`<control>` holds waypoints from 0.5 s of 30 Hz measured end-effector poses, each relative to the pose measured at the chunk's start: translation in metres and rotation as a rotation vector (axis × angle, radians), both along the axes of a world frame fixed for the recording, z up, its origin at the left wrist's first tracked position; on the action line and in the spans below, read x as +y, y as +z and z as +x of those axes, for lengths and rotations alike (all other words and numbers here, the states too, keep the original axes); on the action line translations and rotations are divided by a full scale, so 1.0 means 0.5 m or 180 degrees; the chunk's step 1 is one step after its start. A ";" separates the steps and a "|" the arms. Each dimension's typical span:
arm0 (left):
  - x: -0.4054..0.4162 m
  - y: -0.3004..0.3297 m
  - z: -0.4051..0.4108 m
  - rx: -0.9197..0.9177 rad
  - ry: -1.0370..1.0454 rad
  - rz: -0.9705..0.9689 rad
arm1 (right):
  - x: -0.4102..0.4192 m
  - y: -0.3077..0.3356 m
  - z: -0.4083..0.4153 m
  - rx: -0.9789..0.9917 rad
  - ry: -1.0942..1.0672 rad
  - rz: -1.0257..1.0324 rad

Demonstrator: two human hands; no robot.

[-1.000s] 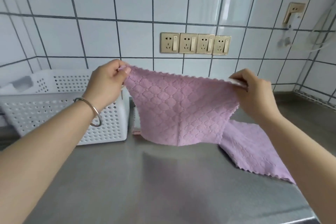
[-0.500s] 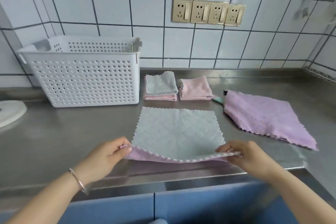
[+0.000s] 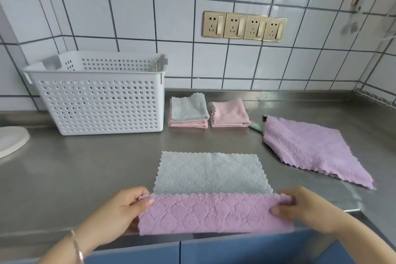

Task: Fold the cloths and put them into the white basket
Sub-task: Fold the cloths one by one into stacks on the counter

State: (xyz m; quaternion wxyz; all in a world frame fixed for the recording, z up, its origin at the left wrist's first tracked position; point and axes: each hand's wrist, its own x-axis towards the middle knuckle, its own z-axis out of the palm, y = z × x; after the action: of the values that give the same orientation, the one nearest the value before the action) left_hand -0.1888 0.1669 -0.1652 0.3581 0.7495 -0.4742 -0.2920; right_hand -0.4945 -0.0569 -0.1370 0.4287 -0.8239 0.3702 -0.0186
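Here, the brushed stainless-steel worktop (image 3: 90,169) is stretching from the white-tiled wall (image 3: 132,19) to the near edge, carrying everything. The white perforated plastic basket (image 3: 100,100) is standing upright at the back left, close to the wall. A lilac quilted square cloth (image 3: 310,148) is lying spread out on the right, well apart from the basket, with a small green item (image 3: 256,127) peeking out at its far corner. In the middle near the front edge, a two-sided quilted cloth (image 3: 211,191) is lying flat with its grey face up, while its near edge is being turned over so that a lilac strip is showing across the front. The left hand (image 3: 120,214) is pinching the left corner of that lilac strip between thumb and curled fingers, so its grip is holding the cloth; a thin bangle (image 3: 76,246) is sitting on that wrist. The right hand (image 3: 304,208) is pinching the right corner in the same way. Behind, just right of the basket, a folded grey-over-pink stack (image 3: 188,111) and a folded pink cloth (image 3: 230,113) are resting side by side. A row of four gold wall sockets (image 3: 244,26) is sitting on the tiles above them. A white round object (image 3: 10,141) is showing at the left edge.
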 end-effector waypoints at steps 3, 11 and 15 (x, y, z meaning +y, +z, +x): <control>-0.054 -0.002 0.028 -0.0128 0.0248 -0.0138 | -0.040 -0.003 0.039 0.0000 -0.0432 -0.0175; -0.238 -0.035 0.095 -0.0295 0.1110 0.0129 | -0.118 -0.049 0.160 0.0168 -0.1289 -0.0936; -0.271 -0.042 0.102 -0.0902 0.1247 0.0385 | -0.130 -0.078 0.185 0.0243 -0.1532 -0.1169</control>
State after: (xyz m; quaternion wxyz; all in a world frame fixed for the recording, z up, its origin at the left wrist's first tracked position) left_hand -0.1378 0.0315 -0.1864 0.2923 0.8806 -0.3469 -0.1369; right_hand -0.4020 -0.1221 -0.1760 0.2415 -0.7764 0.5611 -0.1552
